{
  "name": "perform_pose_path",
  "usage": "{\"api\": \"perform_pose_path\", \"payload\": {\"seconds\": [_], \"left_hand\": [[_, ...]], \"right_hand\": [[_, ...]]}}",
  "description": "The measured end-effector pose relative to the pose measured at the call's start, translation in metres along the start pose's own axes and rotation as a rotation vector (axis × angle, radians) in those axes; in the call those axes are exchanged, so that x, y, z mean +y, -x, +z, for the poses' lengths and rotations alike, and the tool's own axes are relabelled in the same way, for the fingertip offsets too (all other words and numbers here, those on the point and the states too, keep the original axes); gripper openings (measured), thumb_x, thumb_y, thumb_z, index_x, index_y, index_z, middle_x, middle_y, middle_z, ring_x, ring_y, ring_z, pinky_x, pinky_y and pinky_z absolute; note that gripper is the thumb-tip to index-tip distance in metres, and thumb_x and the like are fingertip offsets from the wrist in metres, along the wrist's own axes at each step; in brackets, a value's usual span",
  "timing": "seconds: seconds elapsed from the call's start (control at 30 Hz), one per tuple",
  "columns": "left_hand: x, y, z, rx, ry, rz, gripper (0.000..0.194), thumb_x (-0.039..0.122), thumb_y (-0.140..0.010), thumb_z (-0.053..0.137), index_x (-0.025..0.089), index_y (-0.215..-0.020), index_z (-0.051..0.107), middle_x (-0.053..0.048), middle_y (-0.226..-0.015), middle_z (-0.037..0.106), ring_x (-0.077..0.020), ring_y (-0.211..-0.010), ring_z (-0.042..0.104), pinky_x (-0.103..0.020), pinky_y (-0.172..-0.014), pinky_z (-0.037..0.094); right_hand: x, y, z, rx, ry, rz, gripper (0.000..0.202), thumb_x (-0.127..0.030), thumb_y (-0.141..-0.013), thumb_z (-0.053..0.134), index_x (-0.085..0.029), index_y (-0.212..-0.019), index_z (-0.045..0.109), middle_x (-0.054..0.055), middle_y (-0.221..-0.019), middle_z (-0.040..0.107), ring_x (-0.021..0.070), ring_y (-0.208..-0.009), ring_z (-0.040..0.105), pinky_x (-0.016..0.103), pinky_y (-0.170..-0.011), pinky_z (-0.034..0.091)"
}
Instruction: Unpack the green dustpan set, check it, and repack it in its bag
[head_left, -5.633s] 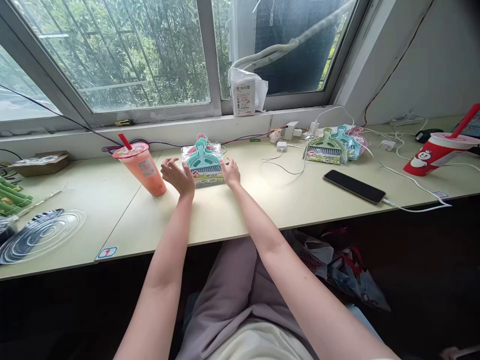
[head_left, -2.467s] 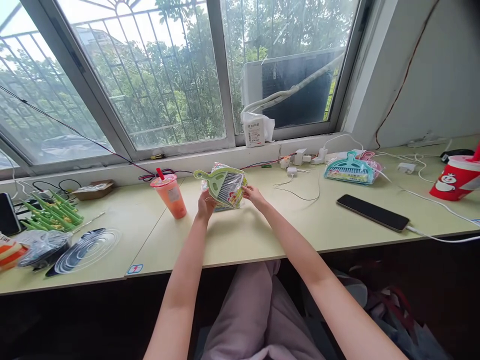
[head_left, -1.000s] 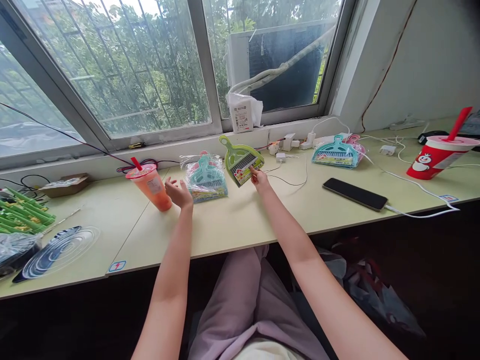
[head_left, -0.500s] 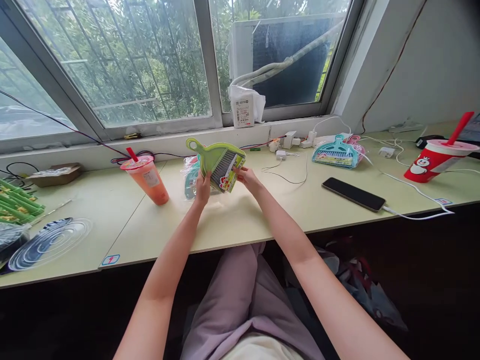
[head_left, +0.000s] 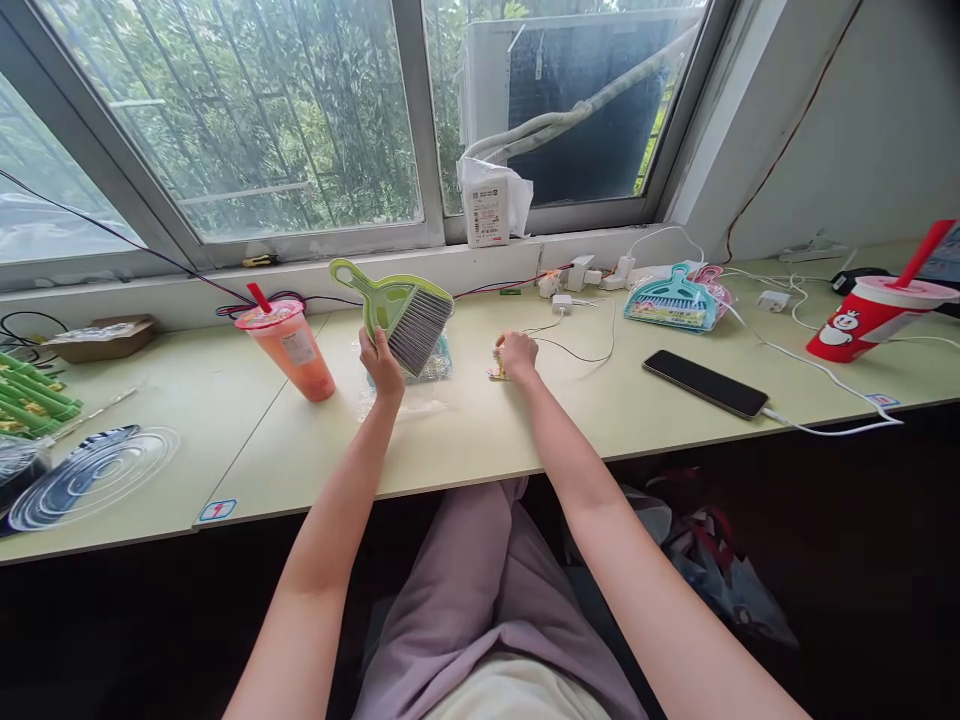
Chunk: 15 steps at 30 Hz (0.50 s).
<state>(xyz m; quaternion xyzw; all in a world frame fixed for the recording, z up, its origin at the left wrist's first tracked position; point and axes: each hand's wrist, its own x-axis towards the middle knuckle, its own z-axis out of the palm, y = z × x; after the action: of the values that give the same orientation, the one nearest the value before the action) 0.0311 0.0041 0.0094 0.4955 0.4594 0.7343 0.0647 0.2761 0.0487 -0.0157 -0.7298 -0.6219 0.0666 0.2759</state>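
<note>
While the left hand (head_left: 381,360) grips a small green dustpan-and-brush set (head_left: 401,310) by its lower edge, lifted off the counter (head_left: 465,440) and tilted w/ the looped handle pointing up-left, the right hand (head_left: 516,354) rests knuckles-up on the counter just beside it, fingers curled over a little printed card label (head_left: 496,372). So the hands are apart — one clamped on the set, the other pressing down on the card.

As a judgement: the label looks to be off the green set, so the unpacking of this one seems mostly done. Whether brush and pan are apart yet can't be told. Under and behind the left hand lies a crinkled clear plastic bag (head_left: 405,395) w/ what looks like a teal set inside, wrapped — that one appears left to do.

Materials, near to far: counter is smooth pale-yellow laminate w/ a seam running diagonally. Green pan is glossy moulded plastic, fan-shaped; bristles are grey, stiff, cut straight. Left of it stands a clear plastic cup (head_left: 289,345) of orange drink, tapered, w/ a red straw. Far left — a ribbed clear plastic lid (head_left: 90,475). To the right a flat black phone (head_left: 705,384) on a white cable, then more teal and pink sets (head_left: 675,300) in film near the sill, and a red paper cup (head_left: 874,315) at the far right edge.
</note>
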Motion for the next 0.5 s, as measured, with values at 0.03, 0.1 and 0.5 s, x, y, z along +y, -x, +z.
{"api": "perform_pose_path", "payload": {"seconds": [0.03,0.1,0.5], "left_hand": [[0.000,0.001,0.000,-0.004,-0.013,0.008,0.040,0.056,-0.100,0.036,0.020,-0.099,0.055,-0.005,-0.088,0.060,-0.0194,-0.089,0.059,-0.032,-0.083,0.047],[0.003,0.003,0.000,-0.019,-0.046,0.035,0.045,0.058,-0.100,0.033,0.020,-0.103,0.056,-0.005,-0.085,0.060,-0.0199,-0.085,0.059,-0.032,-0.079,0.046],[0.028,0.026,-0.013,-0.263,-0.319,0.528,0.065,0.064,-0.099,0.027,0.014,-0.133,0.051,-0.012,-0.090,0.069,-0.0214,-0.069,0.064,-0.033,-0.064,0.041]], "right_hand": [[-0.002,0.002,-0.001,0.047,0.008,-0.022,0.008,-0.026,-0.088,0.070,-0.021,-0.094,0.073,0.009,-0.108,0.074,0.0235,-0.105,0.067,0.031,-0.084,0.050],[-0.011,0.010,-0.006,0.194,-0.064,-0.113,0.021,-0.031,-0.098,0.056,-0.021,-0.111,0.070,0.011,-0.113,0.071,0.0239,-0.110,0.064,0.033,-0.087,0.051],[-0.105,0.071,-0.029,0.422,-0.500,-0.596,0.027,-0.041,-0.095,0.058,-0.025,-0.117,0.060,0.009,-0.117,0.059,0.0238,-0.113,0.056,0.032,-0.078,0.056]]}}
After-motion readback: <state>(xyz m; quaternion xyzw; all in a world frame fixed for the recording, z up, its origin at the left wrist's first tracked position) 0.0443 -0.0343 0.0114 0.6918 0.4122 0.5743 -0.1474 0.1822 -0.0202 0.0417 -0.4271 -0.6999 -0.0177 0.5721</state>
